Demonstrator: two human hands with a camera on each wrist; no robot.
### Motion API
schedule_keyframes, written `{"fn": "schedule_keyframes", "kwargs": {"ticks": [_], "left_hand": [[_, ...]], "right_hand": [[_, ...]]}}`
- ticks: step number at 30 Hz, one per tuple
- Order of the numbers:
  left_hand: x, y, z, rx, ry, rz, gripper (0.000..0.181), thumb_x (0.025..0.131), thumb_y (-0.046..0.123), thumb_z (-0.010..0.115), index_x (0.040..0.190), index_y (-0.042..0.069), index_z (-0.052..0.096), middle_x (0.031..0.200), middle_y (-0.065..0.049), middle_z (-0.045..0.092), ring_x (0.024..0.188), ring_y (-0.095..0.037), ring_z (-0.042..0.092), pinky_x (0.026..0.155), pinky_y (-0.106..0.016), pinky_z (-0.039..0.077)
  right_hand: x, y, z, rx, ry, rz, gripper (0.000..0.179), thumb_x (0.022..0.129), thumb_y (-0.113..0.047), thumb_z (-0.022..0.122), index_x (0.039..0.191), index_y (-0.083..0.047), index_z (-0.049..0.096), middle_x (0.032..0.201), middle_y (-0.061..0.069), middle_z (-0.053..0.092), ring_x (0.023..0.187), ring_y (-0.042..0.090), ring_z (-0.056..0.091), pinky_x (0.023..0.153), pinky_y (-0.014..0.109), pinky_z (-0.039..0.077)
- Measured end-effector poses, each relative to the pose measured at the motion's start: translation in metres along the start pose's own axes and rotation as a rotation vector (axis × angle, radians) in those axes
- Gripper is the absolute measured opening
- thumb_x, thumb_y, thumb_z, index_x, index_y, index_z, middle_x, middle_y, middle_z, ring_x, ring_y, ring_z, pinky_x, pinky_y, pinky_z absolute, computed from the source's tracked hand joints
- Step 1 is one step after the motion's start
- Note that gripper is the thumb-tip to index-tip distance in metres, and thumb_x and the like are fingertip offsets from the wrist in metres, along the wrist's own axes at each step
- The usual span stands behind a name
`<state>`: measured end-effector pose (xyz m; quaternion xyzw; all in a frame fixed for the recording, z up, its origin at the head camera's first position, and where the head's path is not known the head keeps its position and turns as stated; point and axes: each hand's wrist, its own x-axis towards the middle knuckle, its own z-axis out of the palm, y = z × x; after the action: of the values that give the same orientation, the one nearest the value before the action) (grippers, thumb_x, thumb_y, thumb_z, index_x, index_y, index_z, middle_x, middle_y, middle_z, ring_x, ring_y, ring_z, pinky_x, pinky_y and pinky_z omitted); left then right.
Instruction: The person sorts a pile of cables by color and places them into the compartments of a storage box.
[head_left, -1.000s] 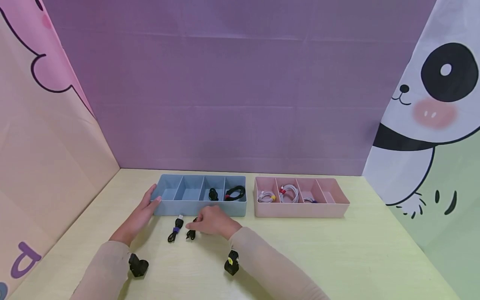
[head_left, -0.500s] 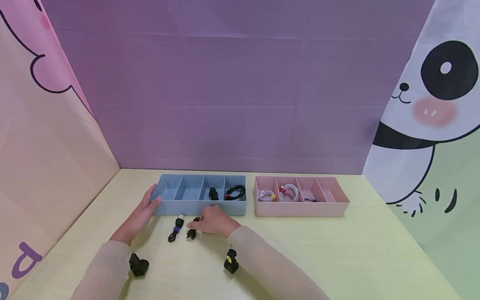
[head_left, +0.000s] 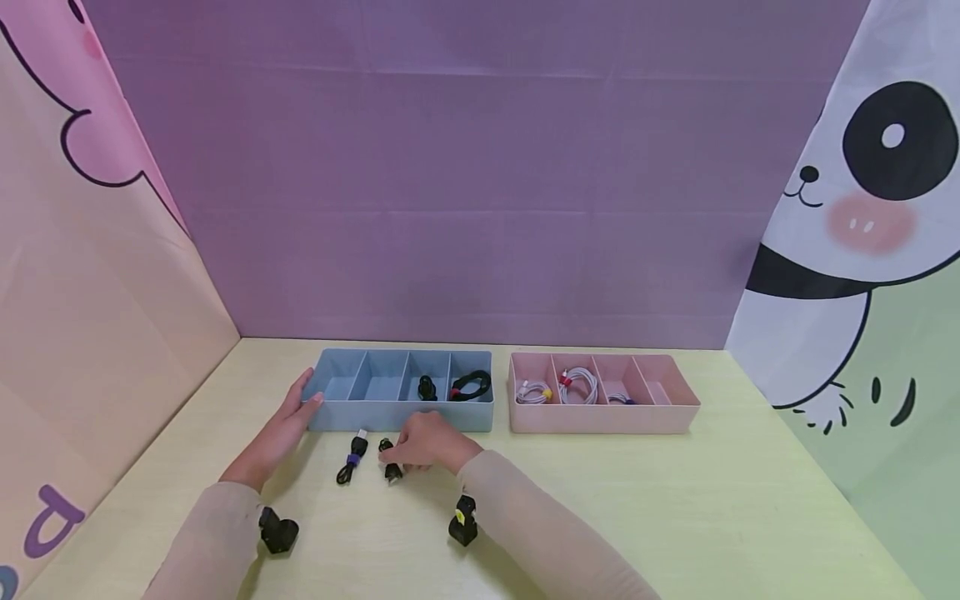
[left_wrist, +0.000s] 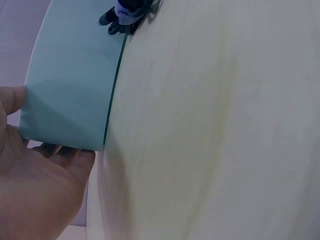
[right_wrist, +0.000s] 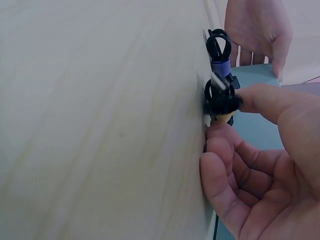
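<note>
My left hand (head_left: 276,433) grips the left end of a blue divided organizer box (head_left: 352,416), its thumb at the top edge and its fingers along the end wall. Just in front of this box, my right hand (head_left: 429,443) pinches a small bundled black cable (head_left: 392,472) between thumb and fingers, low over the table. In the right wrist view a yellow tie (right_wrist: 224,118) shows on that cable, partly hidden by the fingers. To its left lies another black USB cable (head_left: 352,458), bound with a purple tie.
Inside the blue box, the two right compartments hold a small black cable (head_left: 427,389) and a coiled black cable (head_left: 471,386). A pink divided box (head_left: 600,420) with several white cables (head_left: 579,386) stands to the right. A purple backdrop (head_left: 480,192) rises behind the table.
The pinched black cable has turned, its lower end swinging right toward my right hand, which has shifted slightly right. My left hand and both boxes stay where they were.
</note>
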<state>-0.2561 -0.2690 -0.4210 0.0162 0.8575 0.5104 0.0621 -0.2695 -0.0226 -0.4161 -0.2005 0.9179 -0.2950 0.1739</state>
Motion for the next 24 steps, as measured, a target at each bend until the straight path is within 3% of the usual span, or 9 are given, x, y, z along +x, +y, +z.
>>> {"fn": "schedule_keyframes", "kwargs": {"ticks": [13,24], "left_hand": [[-0.0003,0.0006,-0.0002,0.003,0.001,-0.011,0.082,0.105,0.059,0.029,0.159,0.02,-0.019,0.164,-0.018,-0.021,0.146,-0.047,-0.017,0.109,-0.075,-0.001],[-0.001,0.0016,0.0001,0.002,0.002,-0.011,0.082,0.105,0.058,0.029,0.159,0.019,-0.019,0.164,-0.018,-0.02,0.146,-0.047,-0.017,0.109,-0.075,-0.002]], "right_hand": [[0.0007,0.0035,-0.0015,0.029,-0.014,-0.034,0.041,0.091,-0.033,0.074,0.056,-0.013,0.063,0.052,-0.003,0.056,0.052,0.01,0.058,0.053,0.022,0.045],[-0.0007,0.0035,-0.0023,0.031,0.002,-0.073,0.029,0.09,-0.031,0.074,0.065,-0.017,0.072,0.056,-0.006,0.063,0.052,0.011,0.059,0.054,0.022,0.046]]}}
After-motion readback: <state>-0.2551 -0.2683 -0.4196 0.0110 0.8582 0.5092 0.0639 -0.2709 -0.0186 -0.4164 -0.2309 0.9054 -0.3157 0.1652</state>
